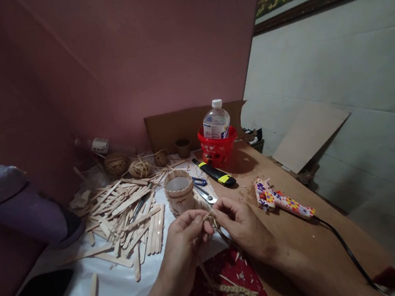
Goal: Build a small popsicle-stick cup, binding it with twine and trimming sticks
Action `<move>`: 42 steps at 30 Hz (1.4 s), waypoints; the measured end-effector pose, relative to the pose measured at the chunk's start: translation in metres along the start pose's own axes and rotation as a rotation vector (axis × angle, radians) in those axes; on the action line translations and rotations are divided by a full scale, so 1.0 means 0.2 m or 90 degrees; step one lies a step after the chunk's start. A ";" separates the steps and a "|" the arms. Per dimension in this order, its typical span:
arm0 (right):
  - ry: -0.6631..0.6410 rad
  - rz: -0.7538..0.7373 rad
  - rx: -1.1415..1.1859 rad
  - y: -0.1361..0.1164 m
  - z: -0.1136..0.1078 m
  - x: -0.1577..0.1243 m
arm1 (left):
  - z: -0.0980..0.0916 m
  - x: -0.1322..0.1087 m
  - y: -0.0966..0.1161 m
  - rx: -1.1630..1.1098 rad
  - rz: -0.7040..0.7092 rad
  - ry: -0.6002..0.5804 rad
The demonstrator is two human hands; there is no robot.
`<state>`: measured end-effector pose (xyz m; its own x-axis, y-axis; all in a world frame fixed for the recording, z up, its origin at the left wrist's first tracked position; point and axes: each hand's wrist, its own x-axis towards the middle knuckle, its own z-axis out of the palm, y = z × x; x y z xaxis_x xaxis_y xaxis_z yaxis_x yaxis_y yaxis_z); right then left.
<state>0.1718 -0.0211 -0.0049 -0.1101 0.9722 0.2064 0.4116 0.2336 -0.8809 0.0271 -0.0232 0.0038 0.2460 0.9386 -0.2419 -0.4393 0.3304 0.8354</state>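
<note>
Between my fingertips, at the middle of the view, is a braided straw-coloured cord (237,292). My left hand (186,236) pinches it from one side, and my right hand (242,225) pinches it close by. The cord trails down below my hands, and its braided tail lies over the red cloth. Just beyond my left hand stands a round, wood-coloured cup (179,192) with a scalloped rim, its lower part partly covered by my fingers. Behind my right hand lie blue-handled scissors (204,191).
Many wooden craft sticks (129,217) lie heaped at left on white sheeting. Twine balls (116,165) sit behind them. A black-and-yellow box cutter (215,172) lies before a red bucket (216,149) holding a plastic bottle (216,121). At right is a flower-patterned, corded glue gun (281,200).
</note>
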 end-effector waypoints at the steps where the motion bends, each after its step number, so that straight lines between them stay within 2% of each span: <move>1: -0.001 0.001 0.001 0.00 0.00 0.00 | 0.00 0.01 0.00 0.000 -0.004 0.004; 5: -0.002 -0.010 -0.005 -0.01 0.00 -0.01 | -0.01 0.02 -0.02 0.032 -0.009 0.020; 9: 0.007 -0.035 -0.071 -0.02 0.01 -0.01 | -0.01 0.02 -0.03 0.080 -0.032 0.025; 13: 0.012 -0.023 -0.113 -0.03 0.02 -0.02 | -0.02 0.04 -0.04 0.067 -0.061 0.014; 20: -0.050 0.076 0.063 0.03 0.04 -0.02 | -0.02 0.06 -0.06 -0.029 -0.110 -0.018; 29: -0.066 0.105 0.138 0.05 0.05 -0.01 | 0.00 0.04 -0.04 -0.105 -0.098 -0.042; 33: -0.048 0.077 0.111 0.02 0.04 0.00 | -0.01 0.06 -0.07 -0.067 -0.061 -0.010; 42: 0.075 -0.053 -0.090 0.01 0.01 0.00 | 0.04 0.00 -0.04 -0.050 -0.054 -0.056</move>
<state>0.1712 -0.0209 -0.0072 -0.0454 0.9421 0.3322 0.5299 0.3046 -0.7915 0.0370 -0.0264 0.0012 0.3586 0.8960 -0.2619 -0.4798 0.4176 0.7717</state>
